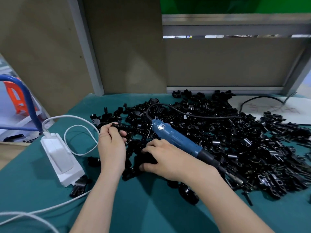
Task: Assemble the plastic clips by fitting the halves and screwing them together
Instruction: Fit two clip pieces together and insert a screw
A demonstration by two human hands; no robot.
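Forearms reach forward; left hand (111,145) pinches clip half (117,125), right hand (170,158), palm down, curls round another clip piece (148,159)

Nothing legible anywhere in view. The blue electric screwdriver (176,137), lying across the black parts (235,140) on the bench (134,216), carries a small white label (161,127) near its cord end w/ dark print & what looks like a small logo or code block, but the chars are too small & blurred to read. The white paper sheet (269,106) at the far-right edge of the bench shows faint grey scribbles, poss. handwriting or a sketch, also too faint to make out.
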